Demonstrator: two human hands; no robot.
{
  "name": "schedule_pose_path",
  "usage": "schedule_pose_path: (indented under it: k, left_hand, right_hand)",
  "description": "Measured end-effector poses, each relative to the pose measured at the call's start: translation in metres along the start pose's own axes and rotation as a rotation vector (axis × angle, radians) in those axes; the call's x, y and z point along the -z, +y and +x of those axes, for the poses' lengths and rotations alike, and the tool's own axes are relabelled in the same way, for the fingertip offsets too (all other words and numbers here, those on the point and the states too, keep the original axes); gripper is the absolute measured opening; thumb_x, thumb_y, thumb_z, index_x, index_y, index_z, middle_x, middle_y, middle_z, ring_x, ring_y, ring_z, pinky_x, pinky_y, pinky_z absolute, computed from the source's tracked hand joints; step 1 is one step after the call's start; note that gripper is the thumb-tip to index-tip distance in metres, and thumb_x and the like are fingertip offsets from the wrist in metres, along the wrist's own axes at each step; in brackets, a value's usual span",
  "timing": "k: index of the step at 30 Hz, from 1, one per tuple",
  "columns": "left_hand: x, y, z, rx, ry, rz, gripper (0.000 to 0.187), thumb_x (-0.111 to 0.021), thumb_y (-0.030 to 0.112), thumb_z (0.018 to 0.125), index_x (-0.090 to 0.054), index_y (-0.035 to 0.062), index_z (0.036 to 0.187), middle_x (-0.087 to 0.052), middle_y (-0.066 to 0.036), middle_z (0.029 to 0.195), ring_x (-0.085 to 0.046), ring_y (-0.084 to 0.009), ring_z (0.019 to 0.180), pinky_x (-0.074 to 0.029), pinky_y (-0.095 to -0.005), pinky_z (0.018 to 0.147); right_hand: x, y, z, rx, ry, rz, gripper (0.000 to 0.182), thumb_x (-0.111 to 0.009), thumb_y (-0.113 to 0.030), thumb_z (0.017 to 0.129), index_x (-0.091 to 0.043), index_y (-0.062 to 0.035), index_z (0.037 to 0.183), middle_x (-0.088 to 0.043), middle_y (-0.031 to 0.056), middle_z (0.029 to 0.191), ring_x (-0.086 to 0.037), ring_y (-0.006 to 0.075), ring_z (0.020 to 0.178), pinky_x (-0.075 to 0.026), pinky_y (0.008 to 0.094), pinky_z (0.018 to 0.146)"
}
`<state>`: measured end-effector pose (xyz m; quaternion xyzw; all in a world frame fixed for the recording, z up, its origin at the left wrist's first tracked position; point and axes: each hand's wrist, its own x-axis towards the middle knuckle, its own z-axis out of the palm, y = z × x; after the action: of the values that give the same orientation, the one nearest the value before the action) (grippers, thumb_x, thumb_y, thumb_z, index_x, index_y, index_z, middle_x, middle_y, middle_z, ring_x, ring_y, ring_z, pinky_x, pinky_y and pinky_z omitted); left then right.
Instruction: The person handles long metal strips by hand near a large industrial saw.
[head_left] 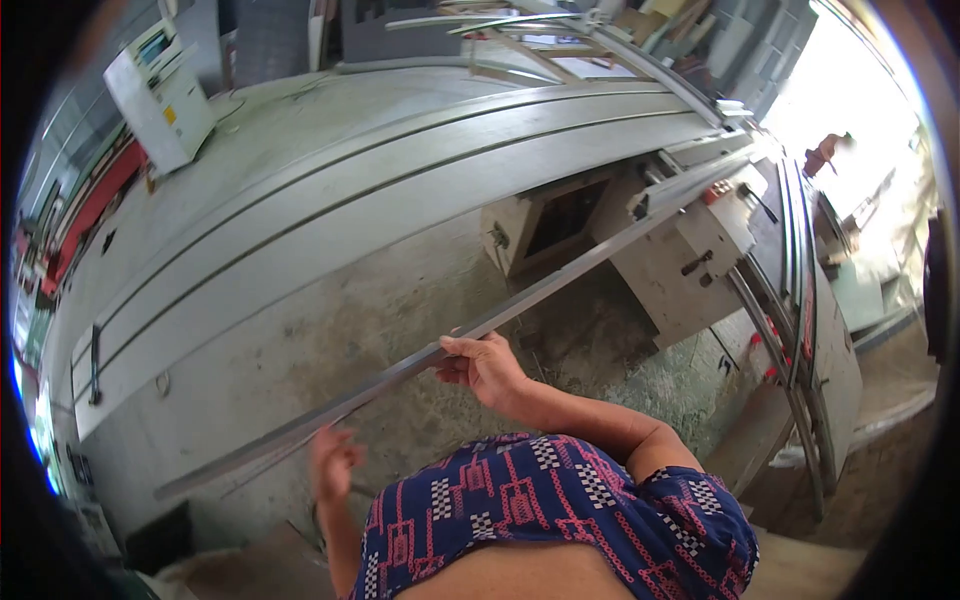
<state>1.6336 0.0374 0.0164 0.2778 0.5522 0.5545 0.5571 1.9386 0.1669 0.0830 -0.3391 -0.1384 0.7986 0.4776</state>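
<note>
- Head view: my right hand (490,372) holds a long metal bar (560,277) at the centre of the frame, thumb and fingers clamped on it.
- The bar slants from lower left to upper right.
- My left hand (335,460), blurred, is near the bar's lower stretch; from my remote post, I cannot tell whether its fingers are apart or together.
- A white cabinet (160,100) stands upper left, beyond a grooved metal surface (430,190).
- Upper right, a person (824,154) appears against bright light.
</note>
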Motion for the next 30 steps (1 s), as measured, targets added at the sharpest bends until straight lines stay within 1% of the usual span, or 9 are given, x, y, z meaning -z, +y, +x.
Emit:
schedule_pose_path:
  k: [1, 3, 8, 13, 16, 20, 25, 28, 30]
  left_hand:
    - [-0.04, 0.0, 0.006, 0.021, -0.251, 0.1, 0.07, -0.06, 0.029, 0.081, -0.028, 0.0044, 0.139, -0.054, -0.017, 0.116, -0.062, -0.0236, 0.082, -0.047, -0.0325, 0.062]
    - [-0.091, -0.011, 0.031, -0.014, -0.484, 0.244, 0.093, -0.069, 0.045, 0.074, -0.019, 0.0077, 0.144, -0.04, -0.016, 0.133, -0.052, -0.0245, 0.109, -0.044, -0.0363, 0.088]
    - [-0.166, 0.003, 0.056, -0.268, -0.556, -0.024, 0.083, -0.064, 0.042, 0.081, -0.019, 0.0136, 0.145, -0.036, -0.011, 0.137, -0.04, -0.0222, 0.12, -0.034, -0.0378, 0.098]
    - [-0.174, 0.001, 0.061, -0.202, -0.469, -0.087, 0.052, -0.052, 0.035, 0.091, -0.04, 0.009, 0.134, -0.046, -0.011, 0.128, -0.048, -0.0198, 0.113, -0.043, -0.0345, 0.089]
    - [-0.176, 0.003, 0.066, -0.202, -0.441, -0.132, 0.042, -0.05, 0.034, 0.093, -0.051, 0.0042, 0.123, -0.054, -0.011, 0.117, -0.055, -0.0196, 0.103, -0.048, -0.0331, 0.08]
    - [-0.175, 0.002, 0.069, -0.229, -0.424, -0.101, 0.047, -0.048, 0.043, 0.092, -0.051, 0.0049, 0.119, -0.061, -0.01, 0.098, -0.062, -0.0223, 0.083, -0.051, -0.0341, 0.071]
    - [-0.178, 0.005, 0.056, -0.24, -0.327, -0.13, 0.047, -0.049, 0.044, 0.091, -0.054, 0.0039, 0.114, -0.061, -0.008, 0.076, -0.061, -0.0194, 0.068, -0.049, -0.0323, 0.062]
    - [-0.176, 0.006, 0.047, -0.261, -0.218, -0.168, 0.044, -0.049, 0.042, 0.091, -0.056, 0.0021, 0.11, -0.059, -0.007, 0.071, -0.059, -0.0184, 0.063, -0.048, -0.0316, 0.059]
    - [-0.164, 0.009, 0.039, -0.279, -0.171, -0.186, 0.044, -0.049, 0.041, 0.091, -0.057, 0.0013, 0.107, -0.057, -0.006, 0.069, -0.057, -0.0179, 0.061, -0.048, -0.0312, 0.057]
  right_hand:
    - [-0.001, 0.003, 0.0, -0.017, -0.002, -0.022, 0.024, -0.065, -0.009, 0.083, -0.047, -0.0053, 0.099, -0.06, 0.0108, 0.097, -0.064, 0.0228, 0.081, -0.053, 0.0357, 0.065]
    - [-0.006, 0.01, 0.0, -0.055, -0.013, -0.074, 0.022, -0.065, -0.01, 0.083, -0.05, -0.0054, 0.098, -0.06, 0.0108, 0.097, -0.063, 0.0217, 0.083, -0.051, 0.0353, 0.067]
    - [-0.005, 0.02, 0.0, -0.147, -0.038, -0.247, 0.025, -0.062, -0.021, 0.086, -0.057, -0.0057, 0.105, -0.062, 0.0048, 0.095, -0.059, 0.0168, 0.089, -0.045, 0.033, 0.074]
    - [0.014, -0.004, -0.005, -0.182, -0.173, -0.373, 0.033, -0.062, -0.03, 0.087, -0.057, -0.0042, 0.105, -0.063, 0.0068, 0.087, -0.062, 0.0175, 0.082, -0.049, 0.0331, 0.068]
    - [0.062, -0.053, -0.009, -0.144, -0.027, -0.477, 0.036, -0.062, -0.036, 0.087, -0.056, -0.0036, 0.102, -0.063, 0.0085, 0.079, -0.063, 0.0185, 0.069, -0.05, 0.033, 0.058]
    - [0.142, -0.123, -0.001, 0.263, 0.468, -0.507, 0.037, -0.062, -0.038, 0.086, -0.055, -0.004, 0.099, -0.061, 0.0071, 0.074, -0.061, 0.0183, 0.058, -0.049, 0.0311, 0.048]
    - [0.195, -0.198, 0.019, 0.577, 0.809, -0.578, 0.069, -0.064, -0.034, 0.084, -0.028, -0.0033, 0.135, -0.057, 0.0144, 0.098, -0.059, 0.0165, 0.051, -0.043, 0.0269, 0.038]
    - [0.197, -0.228, 0.025, 0.569, 0.828, -0.653, 0.084, -0.064, -0.034, 0.083, -0.013, -0.0068, 0.143, -0.053, 0.018, 0.11, -0.057, 0.0161, 0.048, -0.043, 0.0266, 0.036]
    - [0.196, -0.233, 0.027, 0.58, 0.845, -0.682, 0.087, -0.066, -0.036, 0.081, -0.013, -0.0055, 0.143, -0.055, 0.0183, 0.108, -0.056, 0.016, 0.046, -0.042, 0.0266, 0.035]
